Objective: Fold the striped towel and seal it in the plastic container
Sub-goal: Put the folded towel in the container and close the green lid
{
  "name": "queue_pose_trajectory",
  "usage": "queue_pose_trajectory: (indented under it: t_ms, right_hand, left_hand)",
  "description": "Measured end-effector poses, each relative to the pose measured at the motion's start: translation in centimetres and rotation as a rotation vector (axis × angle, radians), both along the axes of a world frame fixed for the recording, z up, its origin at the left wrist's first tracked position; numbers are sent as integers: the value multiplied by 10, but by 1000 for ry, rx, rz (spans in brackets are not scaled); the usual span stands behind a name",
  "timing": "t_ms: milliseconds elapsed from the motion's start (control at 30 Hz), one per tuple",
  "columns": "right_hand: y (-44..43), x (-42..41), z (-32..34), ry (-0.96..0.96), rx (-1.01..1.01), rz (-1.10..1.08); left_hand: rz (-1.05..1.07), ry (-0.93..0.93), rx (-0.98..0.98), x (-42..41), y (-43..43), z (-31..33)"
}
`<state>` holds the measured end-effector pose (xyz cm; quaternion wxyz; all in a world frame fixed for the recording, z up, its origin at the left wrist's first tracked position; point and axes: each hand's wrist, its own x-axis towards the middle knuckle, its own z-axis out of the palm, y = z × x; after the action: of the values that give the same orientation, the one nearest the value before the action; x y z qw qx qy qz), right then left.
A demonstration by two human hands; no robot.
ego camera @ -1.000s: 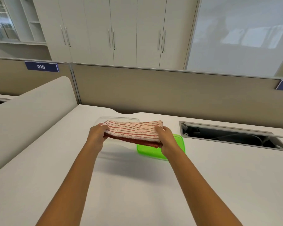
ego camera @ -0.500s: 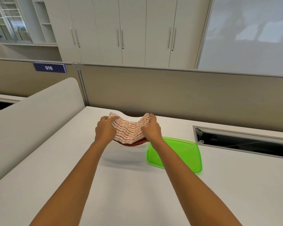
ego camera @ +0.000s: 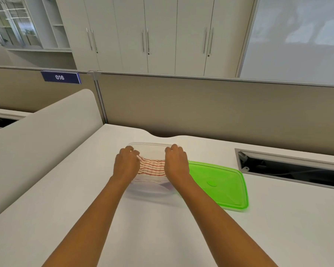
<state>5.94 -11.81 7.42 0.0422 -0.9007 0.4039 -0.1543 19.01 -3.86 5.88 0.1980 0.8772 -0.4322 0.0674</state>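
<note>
- Your left hand (ego camera: 126,166) and right hand (ego camera: 176,165) are both down inside the clear plastic container (ego camera: 149,190), which sits on the white desk (ego camera: 143,237) straight ahead of you
- The folded striped towel (ego camera: 152,167) lies between the two hands, its red-and-white bands running side to side; only the middle strip shows, the ends hidden under your hands
- Your left hand's fingers (ego camera: 132,152) are curled closed over the towel's left end, knuckles up, gripping the cloth
- Your right hand's fingers (ego camera: 172,149) are bent the same way over the towel's right end, closed on the fabric near the container's far rim
- The towel sits in the container toward its far side, while the near part of the container shows bare clear plastic; whether the cloth touches the bottom cannot be told
- The green lid (ego camera: 218,184) lies flat on the desk just right of the container, its near-left edge touching or slightly under the container's side by your right wrist
- An open cable slot (ego camera: 289,170) is cut into the desk farther right, well apart from the lid
- A beige partition (ego camera: 201,108) stands behind the desk, with a blue sign (ego camera: 60,77) reading 016 on the panel to the left, and white cabinets (ego camera: 147,33) beyond
</note>
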Motion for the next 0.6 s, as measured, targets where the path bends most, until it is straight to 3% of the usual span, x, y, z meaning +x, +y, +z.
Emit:
queue_pose_trajectory:
  t_ms: [167,333,433,600]
  right_hand:
    - [1,1,-8,318,-93,129]
    - [-1,0,-10,359,-94,177]
    - [1,-1,-8,258,-98,137]
    - [0,-18,1,-164,-86,44]
  left_hand:
    - [53,248,203,-2,-4,-2]
    - [60,284,369,0,-8,-2]
    - [55,230,288,-1,-7,-3]
    - [23,109,-42,-8,4,-2]
